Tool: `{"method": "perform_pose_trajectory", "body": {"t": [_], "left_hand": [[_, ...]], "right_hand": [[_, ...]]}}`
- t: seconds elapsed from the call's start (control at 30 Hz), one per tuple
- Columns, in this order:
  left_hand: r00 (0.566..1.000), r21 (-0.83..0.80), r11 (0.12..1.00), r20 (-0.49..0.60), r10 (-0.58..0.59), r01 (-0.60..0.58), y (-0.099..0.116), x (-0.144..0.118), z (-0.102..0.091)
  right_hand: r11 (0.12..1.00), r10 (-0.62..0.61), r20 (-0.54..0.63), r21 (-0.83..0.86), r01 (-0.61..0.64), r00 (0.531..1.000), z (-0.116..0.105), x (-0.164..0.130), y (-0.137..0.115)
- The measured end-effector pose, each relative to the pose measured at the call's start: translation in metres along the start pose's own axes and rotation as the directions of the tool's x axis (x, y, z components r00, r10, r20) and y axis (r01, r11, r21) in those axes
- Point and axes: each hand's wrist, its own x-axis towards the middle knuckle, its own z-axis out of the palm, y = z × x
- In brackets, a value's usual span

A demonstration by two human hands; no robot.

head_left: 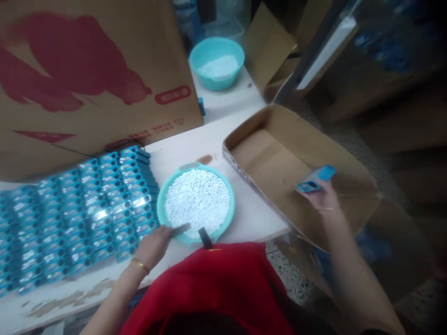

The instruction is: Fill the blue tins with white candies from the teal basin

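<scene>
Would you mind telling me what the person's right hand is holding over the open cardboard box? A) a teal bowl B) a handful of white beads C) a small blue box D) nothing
C: the right hand grips a small blue box above the open cardboard box, while the teal bowl of white beads sits on the table by the left hand.

I count two teal bowls [164, 204] of small white pieces, one near [197, 200] and one far [216, 63]. Two open cardboard boxes [279, 158] stand by. My right hand [323, 195] grips one blue case [316, 179]; the cases laid in rows [87, 209] are too many to count.
</scene>
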Motion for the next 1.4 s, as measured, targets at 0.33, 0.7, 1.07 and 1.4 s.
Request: {"method": "perform_pose_trajectory", "body": {"t": [0.33, 0.7, 1.07, 1.4], "left_hand": [[0.964, -0.261, 0.963, -0.265, -0.006, -0.066, 0.062, 0.113, 0.075], [0.926, -0.403, 0.892, -0.377, 0.040, -0.203, 0.052, 0.100, 0.059], [0.881, -0.319, 0.857, -0.388, 0.271, -0.405, 0.053, 0.009, -0.050], [0.956, 0.056, 0.977, -0.203, 0.212, -0.205, 0.095, -0.009, -0.104]], "right_hand": [[0.903, 0.212, 0.370, 0.280, -0.326, 0.905, 0.116, -0.142, 0.021], [0.767, 0.437, 0.278, 0.381, -0.516, 0.855, 0.150, -0.154, 0.073], [0.756, 0.492, 0.246, 0.356, -0.550, 0.835, 0.181, -0.161, 0.093], [0.674, 0.584, 0.349, 0.294, -0.678, 0.732, 0.196, -0.179, 0.106]]}}
